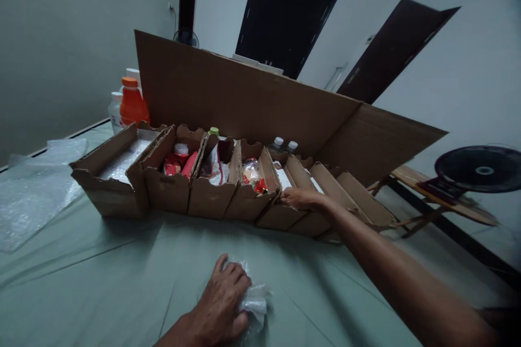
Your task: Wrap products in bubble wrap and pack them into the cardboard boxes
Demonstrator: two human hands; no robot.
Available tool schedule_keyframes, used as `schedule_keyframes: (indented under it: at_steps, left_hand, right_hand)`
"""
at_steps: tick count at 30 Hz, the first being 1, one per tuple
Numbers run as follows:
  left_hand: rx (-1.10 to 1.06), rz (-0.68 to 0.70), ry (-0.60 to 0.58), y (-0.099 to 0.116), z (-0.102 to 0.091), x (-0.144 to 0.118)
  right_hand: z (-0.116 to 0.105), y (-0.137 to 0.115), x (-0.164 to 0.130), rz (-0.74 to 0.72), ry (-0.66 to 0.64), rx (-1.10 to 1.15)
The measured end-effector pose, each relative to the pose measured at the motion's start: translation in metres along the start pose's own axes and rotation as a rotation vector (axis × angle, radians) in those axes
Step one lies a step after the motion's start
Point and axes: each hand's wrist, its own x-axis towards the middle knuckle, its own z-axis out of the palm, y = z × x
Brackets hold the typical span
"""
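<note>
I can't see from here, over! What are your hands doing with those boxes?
Left hand pressed on crinkly plastic wrap. Right hand resting on a cardboard box in the row. Nothing between hands and boxes.

Row of open boxes [228, 190] set across table [101, 276], side by side, touching. Packets held in middle boxes. Tall cardboard sheet [244, 97] stood behind row. Bottles [130, 103] placed behind left end, beside sheet. Plastic wrap [32, 195] spread left of row. Left hand [223, 298] pressed on crumpled wrap [256, 303] before row. Right hand [301, 198] laid on box right of middle. Fan [480, 168] seen far right, off table.
</note>
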Motion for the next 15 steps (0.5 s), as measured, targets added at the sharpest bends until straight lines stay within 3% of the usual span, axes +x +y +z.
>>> schedule_keyframes:
  at_steps: [4,7,10,12,15]
  left_hand:
    - [0.068,0.070,0.165,0.001,-0.010,0.000]
    - [0.117,0.161,0.430,0.006,-0.025,-0.004]
    - [0.073,0.284,0.614,0.013,-0.037,-0.009]
    - [0.038,0.354,0.618,0.018,-0.038,-0.010]
    - [0.042,0.425,0.492,0.023,-0.030,-0.010]
  right_hand:
    - [-0.017,-0.016,-0.036,0.150,0.107,-0.153]
    - [-0.028,-0.029,-0.090,0.199,0.405,-0.213]
    - [-0.011,-0.040,-0.131,0.018,0.750,-0.220]
    - [0.011,-0.046,-0.138,-0.165,0.894,-0.229]
    - [0.034,-0.047,-0.131,-0.300,1.026,-0.229]
